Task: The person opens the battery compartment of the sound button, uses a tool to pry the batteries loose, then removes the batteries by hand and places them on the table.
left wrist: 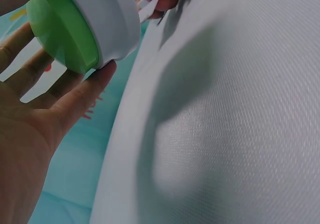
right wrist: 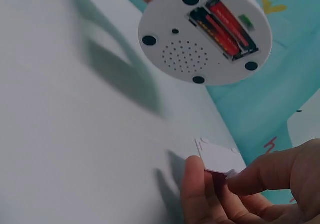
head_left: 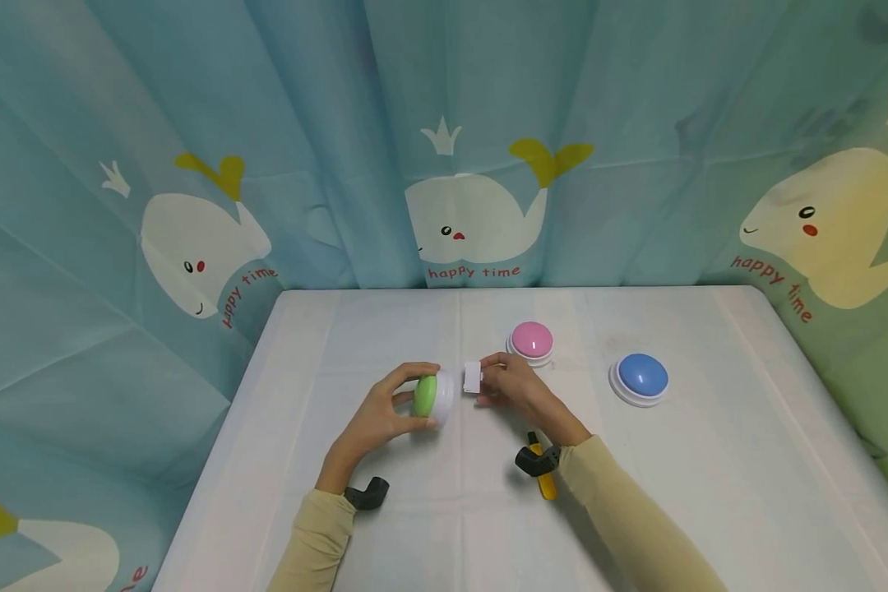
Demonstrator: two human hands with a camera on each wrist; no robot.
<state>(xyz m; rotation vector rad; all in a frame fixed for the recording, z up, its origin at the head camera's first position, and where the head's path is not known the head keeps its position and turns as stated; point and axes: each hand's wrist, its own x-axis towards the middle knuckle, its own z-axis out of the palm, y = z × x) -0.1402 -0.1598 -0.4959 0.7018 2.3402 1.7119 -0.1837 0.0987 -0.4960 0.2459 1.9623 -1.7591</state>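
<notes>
My left hand (head_left: 381, 418) grips a green-topped push button (head_left: 425, 396) by its white base, tipped on its side above the table. Its underside (right wrist: 185, 57) faces right; in the right wrist view the battery compartment stands uncovered, with two red-and-black batteries (right wrist: 225, 29) inside. Between thumb and fingers my right hand (head_left: 516, 385) pinches a small white battery cover (head_left: 472, 377), a short gap away from the button's base. The cover (right wrist: 220, 156) also shows in the right wrist view, partly hidden by the fingers.
A pink button (head_left: 532, 339) stands just beyond my right hand, and a blue button (head_left: 642, 375) farther right. Below my right wrist lies a yellow-handled tool (head_left: 547, 487) with a black end, partly hidden by the wrist camera. A whale-print curtain (head_left: 340, 148) borders the white table (head_left: 385, 329).
</notes>
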